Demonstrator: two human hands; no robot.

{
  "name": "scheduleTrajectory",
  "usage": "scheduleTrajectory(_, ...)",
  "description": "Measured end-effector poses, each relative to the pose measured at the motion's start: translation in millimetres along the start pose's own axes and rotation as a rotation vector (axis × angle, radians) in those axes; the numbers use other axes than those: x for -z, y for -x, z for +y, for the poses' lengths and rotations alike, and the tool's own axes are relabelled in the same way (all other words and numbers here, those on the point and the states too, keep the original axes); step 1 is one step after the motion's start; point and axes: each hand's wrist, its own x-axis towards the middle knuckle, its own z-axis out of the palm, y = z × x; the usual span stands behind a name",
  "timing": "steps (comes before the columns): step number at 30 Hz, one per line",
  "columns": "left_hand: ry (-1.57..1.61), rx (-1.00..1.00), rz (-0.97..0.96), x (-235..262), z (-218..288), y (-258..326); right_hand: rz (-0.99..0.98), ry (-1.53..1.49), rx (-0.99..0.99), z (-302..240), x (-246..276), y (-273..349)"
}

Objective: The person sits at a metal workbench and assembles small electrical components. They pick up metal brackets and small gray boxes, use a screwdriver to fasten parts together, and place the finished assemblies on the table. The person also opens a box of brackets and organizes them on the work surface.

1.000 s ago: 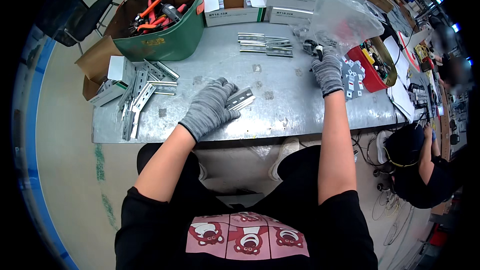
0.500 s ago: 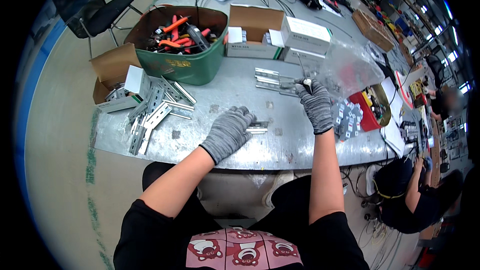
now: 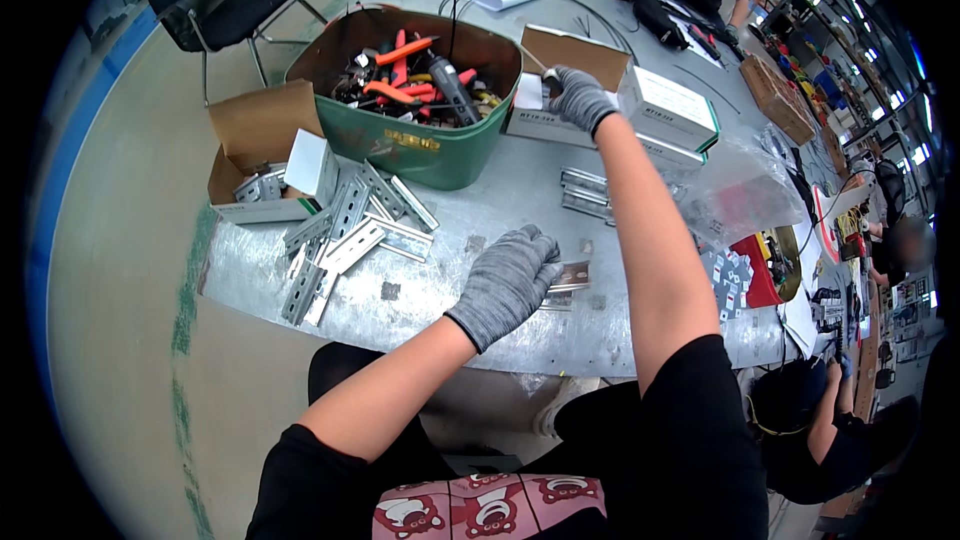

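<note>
My left hand [image 3: 508, 285], in a grey knitted glove, is closed on the end of a short slotted metal rail [image 3: 573, 276] lying near the table's front edge. My right hand [image 3: 582, 100], gloved alike, is over the front of an open cardboard box [image 3: 590, 53] at the back. Its fingers are curled round a screwdriver [image 3: 536, 60], whose thin shaft points up and to the left; most of the handle is hidden. Small pale parts show in that box beside the fingers. Several longer rails [image 3: 586, 190] lie between my two hands, farther back on the table.
To the left are loose slotted rails [image 3: 350, 245], a small open carton [image 3: 262, 208] and a green bin [image 3: 410, 145] of hand tools. White closed boxes [image 3: 668, 110], a clear plastic bag [image 3: 745, 195] and a red container [image 3: 765, 275] stand right. Other people work beyond.
My right hand has moved from beside the longer rails, up and left to the open box, with the screwdriver in it. My left hand stays on the short rail. The whole view has shifted.
</note>
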Motion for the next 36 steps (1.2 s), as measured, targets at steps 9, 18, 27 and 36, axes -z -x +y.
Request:
scheduleTrajectory(9,-0.086,-0.074,-0.286,-19.7,15.8,25.3,-0.071,0.002,0.052,-2.4,2.8,-13.7)
scheduleTrajectory(18,-0.177,-0.041,-0.249,-16.1,11.8,21.8,0.129,-0.348,0.202,11.4,24.0,6.0)
scheduleTrajectory(27,-0.139,-0.067,-0.259,-19.9,-1.3,25.4,0.186,-0.482,0.230,-12.8,79.6,162.1)
scheduleTrajectory(36,-0.217,-0.128,-0.276,-16.6,1.3,26.4,0.075,-0.394,-0.048,-32.2,49.2,313.0)
